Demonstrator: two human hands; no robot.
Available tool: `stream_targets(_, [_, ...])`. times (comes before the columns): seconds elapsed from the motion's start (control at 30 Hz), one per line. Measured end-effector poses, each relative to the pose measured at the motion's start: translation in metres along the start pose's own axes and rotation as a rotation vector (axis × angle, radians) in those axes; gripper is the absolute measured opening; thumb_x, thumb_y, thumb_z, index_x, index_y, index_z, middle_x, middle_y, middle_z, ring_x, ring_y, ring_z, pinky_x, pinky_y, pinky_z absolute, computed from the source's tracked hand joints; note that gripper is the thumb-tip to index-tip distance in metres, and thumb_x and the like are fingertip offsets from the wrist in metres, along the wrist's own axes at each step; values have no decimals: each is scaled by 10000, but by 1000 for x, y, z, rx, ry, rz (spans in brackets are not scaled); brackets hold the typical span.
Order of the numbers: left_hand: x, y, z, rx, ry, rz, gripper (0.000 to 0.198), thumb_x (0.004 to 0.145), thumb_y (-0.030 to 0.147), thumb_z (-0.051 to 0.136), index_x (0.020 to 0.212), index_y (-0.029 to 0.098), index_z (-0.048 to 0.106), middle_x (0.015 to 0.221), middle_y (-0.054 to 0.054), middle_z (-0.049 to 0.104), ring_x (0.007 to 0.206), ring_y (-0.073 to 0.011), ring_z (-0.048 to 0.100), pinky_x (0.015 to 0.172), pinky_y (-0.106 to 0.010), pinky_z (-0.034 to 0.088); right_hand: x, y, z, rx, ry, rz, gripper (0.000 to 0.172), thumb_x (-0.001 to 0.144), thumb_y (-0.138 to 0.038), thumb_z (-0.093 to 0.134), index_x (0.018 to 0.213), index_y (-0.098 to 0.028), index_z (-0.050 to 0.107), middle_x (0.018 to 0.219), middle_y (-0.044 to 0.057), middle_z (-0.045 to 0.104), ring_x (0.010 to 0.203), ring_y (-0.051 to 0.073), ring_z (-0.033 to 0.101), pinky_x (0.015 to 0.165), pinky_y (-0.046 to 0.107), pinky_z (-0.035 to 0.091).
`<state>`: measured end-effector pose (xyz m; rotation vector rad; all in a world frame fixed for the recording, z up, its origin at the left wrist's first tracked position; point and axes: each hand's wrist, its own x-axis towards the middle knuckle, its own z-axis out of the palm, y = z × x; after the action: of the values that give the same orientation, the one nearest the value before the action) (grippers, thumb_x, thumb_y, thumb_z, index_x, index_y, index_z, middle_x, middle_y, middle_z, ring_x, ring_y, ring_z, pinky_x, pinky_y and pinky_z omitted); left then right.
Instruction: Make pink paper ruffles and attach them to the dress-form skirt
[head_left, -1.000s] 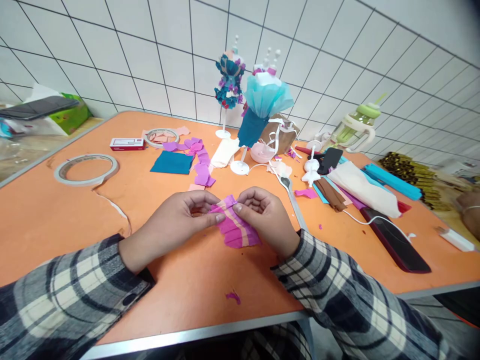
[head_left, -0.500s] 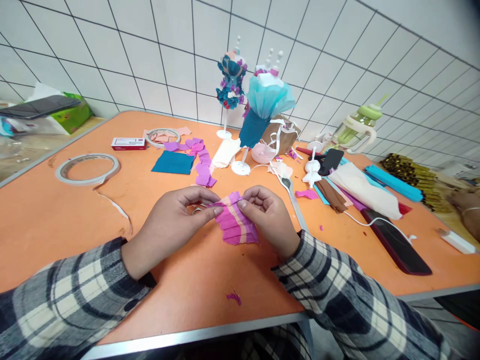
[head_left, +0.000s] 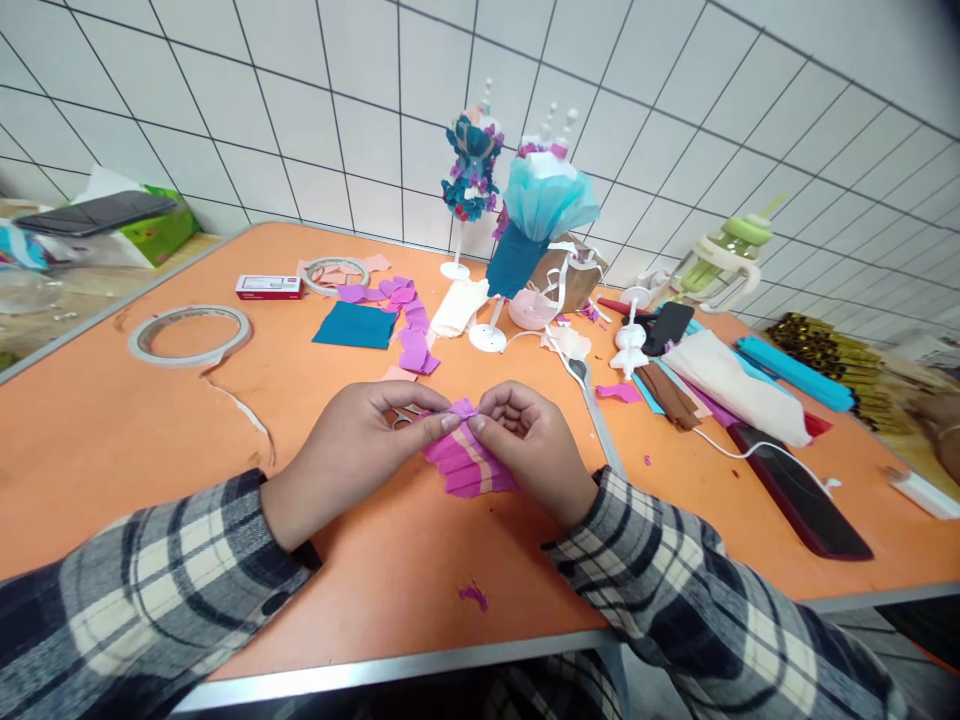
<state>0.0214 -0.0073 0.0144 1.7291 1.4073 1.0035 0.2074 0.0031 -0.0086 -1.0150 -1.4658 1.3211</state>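
So we've got this magenta crepe paper piece (head_left: pixel 472 470) with a pale stripe, up off the orange table (head_left: pixel 405 610) as far as we can tell, right between our hands. Our left hand (head_left: pixel 367 425) pinches its top edge, thumb over finger, and our right hand (head_left: pixel 534 435) pinches the same edge just beside it, so the thumbs nearly meet where the paper bunches up. The bottom edge fans out loose.

Tip, in our opinion: make the folds small and even, pin each one under a thumb before feeding in more, and go easy, because crepe like this probably tears or stretches flat if we yank it.

Just past our left fingers there's a bit of what look like scissors (head_left: pixel 402 419). Containers next: the small red-and-white box (head_left: pixel 270 288) looks closed, so no clue what's inside. The pink bowl-shaped thing (head_left: pixel 526 312) sits near the brown bag or box (head_left: pixel 559 268), and we can't see into either. The clear bottle (head_left: pixel 712 262) looks green inside, but we can't tell if that's drink or tint. Far left, a phone (head_left: pixel 97 212) lies on a green box (head_left: pixel 161 235), contents hidden.
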Motion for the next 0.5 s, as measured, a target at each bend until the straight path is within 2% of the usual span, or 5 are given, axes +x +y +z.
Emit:
stream_targets(0.2, [-3,2,1,-6,-28,40,380,750,543,750,977,245,819,1054,-66,823,1018,-297,734,886,-374,577,0,0,2,-17,19,-11,189,736,-330,713,776,-207,575,661,-37,569,602,112,538,587,241,455])
stream_targets(0.33, [-3,2,3,33,24,6,315,724,527,771,848,242,820,930,-57,827,931,-289,743,811,-361,578,-3,1,4,-77,26,-65,140,743,-285,705,778,-200,599,681,-34,578,619,111,539,616,246,459])
stream_targets(0.5, [-5,2,2,81,50,66,216,781,449,717,792,255,811,859,-34,819,870,-260,737,806,-355,551,-4,2,5,-99,18,-56,150,739,-275,728,778,-200,604,685,-32,587,630,114,544,622,247,462])
